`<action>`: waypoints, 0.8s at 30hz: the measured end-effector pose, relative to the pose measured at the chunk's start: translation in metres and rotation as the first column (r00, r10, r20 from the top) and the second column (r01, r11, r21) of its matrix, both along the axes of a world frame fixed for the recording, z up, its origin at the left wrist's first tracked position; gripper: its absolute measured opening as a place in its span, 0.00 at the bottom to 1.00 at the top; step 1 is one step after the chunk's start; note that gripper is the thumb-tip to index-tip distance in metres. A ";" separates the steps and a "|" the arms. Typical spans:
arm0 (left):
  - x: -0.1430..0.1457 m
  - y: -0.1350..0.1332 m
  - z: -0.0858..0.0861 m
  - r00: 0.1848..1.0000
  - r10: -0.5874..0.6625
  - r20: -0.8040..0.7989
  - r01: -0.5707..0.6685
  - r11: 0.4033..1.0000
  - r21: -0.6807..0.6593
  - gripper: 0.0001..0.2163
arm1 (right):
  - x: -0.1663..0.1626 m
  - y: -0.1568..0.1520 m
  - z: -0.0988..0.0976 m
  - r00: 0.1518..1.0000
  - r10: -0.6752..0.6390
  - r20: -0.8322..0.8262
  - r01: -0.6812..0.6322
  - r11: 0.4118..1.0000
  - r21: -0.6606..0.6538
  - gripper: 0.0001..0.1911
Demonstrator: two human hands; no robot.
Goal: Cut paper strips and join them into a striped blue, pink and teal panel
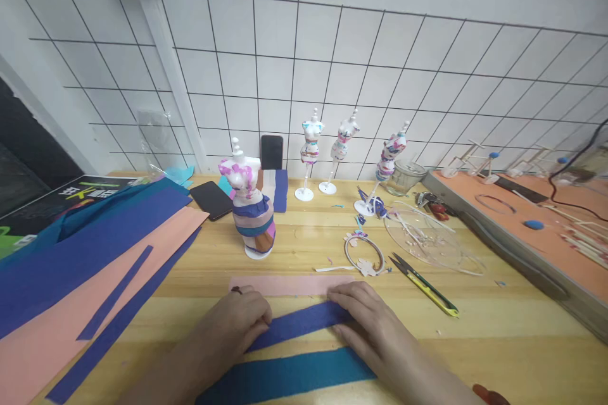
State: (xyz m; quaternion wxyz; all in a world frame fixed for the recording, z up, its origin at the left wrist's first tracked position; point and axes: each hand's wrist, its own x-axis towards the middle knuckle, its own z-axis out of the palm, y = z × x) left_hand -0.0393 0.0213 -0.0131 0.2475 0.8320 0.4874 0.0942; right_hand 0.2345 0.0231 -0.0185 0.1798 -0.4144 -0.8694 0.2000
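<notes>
Between my two hands, a purple crepe-paper strip (306,323) runs slightly aslant above the wooden table. My left hand (228,323), with a dark ring on one finger, is closed on its left end. The fingers of my right hand (368,313) are closed on the right end. Just beyond lies a pale pink strip (289,285), its right end beside my right fingertips. Nearer to me is a wider teal strip (294,373), partly covered by my forearms. A small white dress form (254,215), wrapped in coloured bands, stands upright behind my left hand.
Large purple, pink and teal sheets (118,234) lie at left near a dark phone (211,200). Three slim dress forms (312,139) stand by the tiled wall. Yellow-green thread snips (425,285), a ring with a flower (365,256) and an orange-topped tray (517,215) lie right.
</notes>
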 end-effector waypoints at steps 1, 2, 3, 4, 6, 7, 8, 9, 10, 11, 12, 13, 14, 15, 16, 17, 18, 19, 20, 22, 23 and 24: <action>0.001 -0.001 -0.001 1.000 -0.006 -0.002 0.006 1.000 0.010 0.09 | -0.001 0.000 0.000 1.000 0.008 0.011 -0.008 1.000 0.001 0.16; 0.001 -0.002 -0.002 1.000 -0.007 -0.003 0.007 1.000 0.018 0.09 | -0.001 0.000 0.001 1.000 0.015 0.019 -0.015 1.000 0.007 0.16; 0.002 -0.002 -0.003 1.000 -0.007 -0.001 0.007 1.000 0.022 0.09 | -0.002 0.000 0.001 1.000 0.016 0.026 -0.017 1.000 0.019 0.15; 0.002 -0.003 -0.004 1.000 -0.007 0.001 0.007 1.000 0.022 0.09 | -0.003 0.000 0.000 0.999 0.014 0.032 -0.015 0.999 0.037 0.15; 0.003 -0.004 -0.006 1.000 -0.014 -0.009 0.015 1.000 0.024 0.07 | -0.004 -0.001 0.000 0.999 0.009 0.035 -0.012 0.997 0.078 0.15; 0.003 -0.004 -0.007 1.000 -0.024 -0.019 0.024 0.999 0.030 0.08 | -0.004 -0.001 -0.001 0.999 0.011 0.032 -0.014 0.995 0.096 0.15; 0.004 -0.004 -0.008 0.999 -0.036 -0.032 0.037 0.998 0.042 0.09 | -0.004 -0.002 -0.001 1.000 0.015 0.026 -0.018 0.993 0.114 0.14; 0.005 -0.004 -0.008 0.998 -0.049 -0.047 0.052 0.997 0.060 0.10 | -0.005 -0.002 0.000 1.000 0.019 0.015 -0.021 0.990 0.139 0.15; 0.006 -0.005 -0.007 0.996 -0.058 -0.063 0.064 0.994 0.090 0.10 | -0.005 -0.003 0.000 1.000 0.024 0.002 -0.024 0.985 0.172 0.15; 0.008 -0.005 -0.007 0.995 -0.067 -0.077 0.077 0.988 0.131 0.10 | -0.006 -0.004 0.001 1.000 0.026 -0.015 -0.022 0.977 0.211 0.14; 0.009 -0.005 -0.006 0.993 -0.076 -0.094 0.093 0.979 0.184 0.11 | -0.006 -0.005 0.002 0.999 0.028 -0.033 -0.019 0.967 0.253 0.14; 0.011 -0.006 -0.005 0.990 -0.083 -0.113 0.109 0.963 0.247 0.11 | -0.006 -0.006 0.003 0.998 0.035 -0.055 -0.018 0.956 0.293 0.13; 0.012 -0.007 -0.004 0.987 -0.094 -0.129 0.130 0.940 0.315 0.12 | -0.006 -0.007 0.005 0.996 0.045 -0.077 -0.018 0.946 0.324 0.13; 0.014 -0.008 -0.003 0.985 -0.105 -0.137 0.151 0.910 0.386 0.13 | -0.006 -0.008 0.006 0.994 0.057 -0.097 -0.020 0.939 0.344 0.13; 0.015 -0.009 -0.003 0.984 -0.117 -0.137 0.166 0.878 0.449 0.14 | -0.006 -0.009 0.008 0.992 0.064 -0.109 -0.022 0.935 0.355 0.13; 0.016 -0.010 -0.003 0.984 -0.127 -0.122 0.171 0.848 0.502 0.14 | -0.007 -0.010 0.009 0.992 0.065 -0.111 -0.021 0.933 0.360 0.13; 0.017 -0.011 -0.002 0.986 -0.133 -0.095 0.164 0.819 0.550 0.14 | -0.007 -0.010 0.010 0.993 0.061 -0.100 -0.021 0.933 0.360 0.14; 0.018 -0.012 -0.002 0.989 -0.138 -0.059 0.146 0.791 0.595 0.14 | -0.007 -0.010 0.010 0.995 0.057 -0.083 -0.024 0.934 0.355 0.16; 0.018 -0.012 -0.001 0.990 -0.142 -0.018 0.122 0.762 0.636 0.14 | -0.007 -0.010 0.010 0.996 0.053 -0.066 -0.027 0.938 0.346 0.17; 0.019 -0.013 0.001 0.985 -0.162 0.053 0.078 0.707 0.703 0.13 | -0.007 -0.008 0.009 0.996 0.060 -0.067 -0.035 0.944 0.329 0.15; 0.019 -0.013 0.003 0.981 -0.176 0.076 0.066 0.682 0.728 0.12 | -0.007 -0.007 0.008 0.994 0.069 -0.086 -0.038 0.945 0.324 0.13; 0.019 -0.013 0.006 0.978 -0.189 0.089 0.060 0.664 0.745 0.12 | -0.006 -0.006 0.007 0.991 0.079 -0.110 -0.040 0.945 0.324 0.11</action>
